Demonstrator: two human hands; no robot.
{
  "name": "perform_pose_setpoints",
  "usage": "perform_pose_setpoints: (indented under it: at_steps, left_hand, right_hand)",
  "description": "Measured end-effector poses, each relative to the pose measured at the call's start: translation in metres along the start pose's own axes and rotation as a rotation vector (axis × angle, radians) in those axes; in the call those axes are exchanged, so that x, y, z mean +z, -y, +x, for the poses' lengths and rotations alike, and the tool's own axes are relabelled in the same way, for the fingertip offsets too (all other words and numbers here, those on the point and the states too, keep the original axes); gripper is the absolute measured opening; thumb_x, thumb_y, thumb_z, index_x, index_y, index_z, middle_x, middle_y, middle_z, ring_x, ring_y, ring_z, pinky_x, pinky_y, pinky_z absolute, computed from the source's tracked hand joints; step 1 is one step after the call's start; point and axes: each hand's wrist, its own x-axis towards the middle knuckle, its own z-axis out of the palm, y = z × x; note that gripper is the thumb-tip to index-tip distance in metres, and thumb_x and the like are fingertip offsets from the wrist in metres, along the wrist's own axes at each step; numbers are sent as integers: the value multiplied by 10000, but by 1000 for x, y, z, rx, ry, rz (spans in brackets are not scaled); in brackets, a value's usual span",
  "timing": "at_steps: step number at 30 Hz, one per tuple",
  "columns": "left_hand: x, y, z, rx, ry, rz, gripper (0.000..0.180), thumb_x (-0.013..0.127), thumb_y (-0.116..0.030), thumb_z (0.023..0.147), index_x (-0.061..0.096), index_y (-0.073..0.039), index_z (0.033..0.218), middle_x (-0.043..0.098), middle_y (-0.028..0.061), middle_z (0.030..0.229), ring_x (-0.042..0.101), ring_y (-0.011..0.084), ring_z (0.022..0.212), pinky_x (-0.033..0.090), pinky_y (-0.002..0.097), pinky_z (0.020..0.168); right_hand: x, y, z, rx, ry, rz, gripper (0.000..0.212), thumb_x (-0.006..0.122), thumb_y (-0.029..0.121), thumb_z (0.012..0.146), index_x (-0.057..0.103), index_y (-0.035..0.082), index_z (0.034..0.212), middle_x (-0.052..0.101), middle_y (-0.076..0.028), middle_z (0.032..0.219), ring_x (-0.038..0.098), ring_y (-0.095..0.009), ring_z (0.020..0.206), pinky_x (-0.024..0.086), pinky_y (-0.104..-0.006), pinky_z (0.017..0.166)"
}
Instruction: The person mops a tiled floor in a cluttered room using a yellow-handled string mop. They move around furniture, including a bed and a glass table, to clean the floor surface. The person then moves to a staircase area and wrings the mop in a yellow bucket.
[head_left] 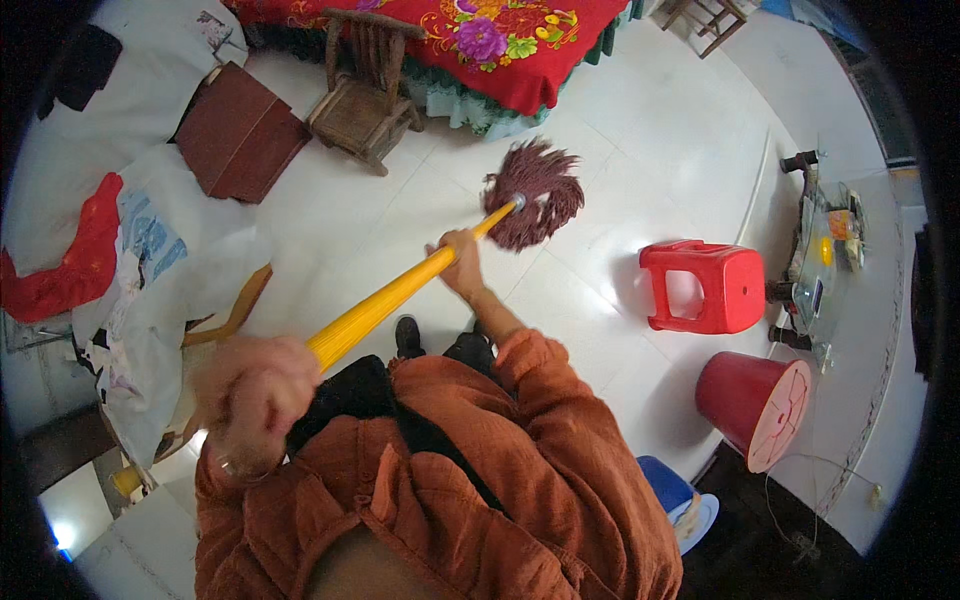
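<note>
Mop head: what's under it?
White tiled floor shows around the dark red mop head. Whatever lies directly beneath the strands is covered and can't be seen.

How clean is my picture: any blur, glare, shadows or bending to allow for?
Head view: left grip strongly blurred, right grip clearer, mop head slightly smeared; head view: bright glare spot at lower left, soft shadows beside the red stool and red bucket; head view: straight edges bow toward the black rim.
</note>
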Motion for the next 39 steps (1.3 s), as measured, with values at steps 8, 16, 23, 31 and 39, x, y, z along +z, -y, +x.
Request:
perform_pose_setpoints:
  at_steps: [8, 16, 23, 31, 39]
  left_hand:
    - [-15, -20, -3, -8, -13, 3, 208, 496, -167, 753, 474, -99, 558, 536, 35, 515, 540, 170, 445, 502, 330, 497]
    - [10, 56, 19, 116, 153, -166, 102, 462, -12, 723, 467, -51, 629, 509, 43, 539, 496, 162, 462, 447, 322, 469]
    - [44, 112, 22, 115, 113, -149, 162, 350, 54, 792, 468, -10, 701, 416, 9, 491, 373, 96, 417, 342, 235, 425]
    - [-4, 31, 25, 67, 35, -128, 174, 418, -97, 873, 468, -18, 726, 395, -2, 504, 304, 63, 404, 331, 250, 435]
    - [-86, -9, 28, 20, -57, -176, 199, 299, -129, 916, 415, -51, 775, 291, -41, 418, 247, 51, 352, 328, 233, 422]
  right_hand:
    - [1, 29, -18, -26, 64, 45, 186, 662, 128, 708, 494, 70, 656, 499, -90, 623, 521, -280, 667, 358, -451, 882]
    - [-10, -54, 35, -98, 4, -150, 196, 673, 188, 689, 523, 77, 628, 541, -89, 643, 518, -271, 702, 376, -417, 755]
    - [-16, -130, 67, -38, -126, -114, 258, 752, 54, 583, 517, 53, 690, 534, -104, 680, 533, -280, 632, 419, -352, 573]
    - [3, -20, 13, 72, -79, -74, 226, 722, 82, 642, 525, 30, 741, 535, -140, 750, 521, -313, 744, 425, -373, 659]
    - [-42, 182, 18, -7, 89, 294, 617, 559, -2, 675, 356, 22, 1257, 372, -221, 1275, 389, -362, 1179, 332, -391, 982]
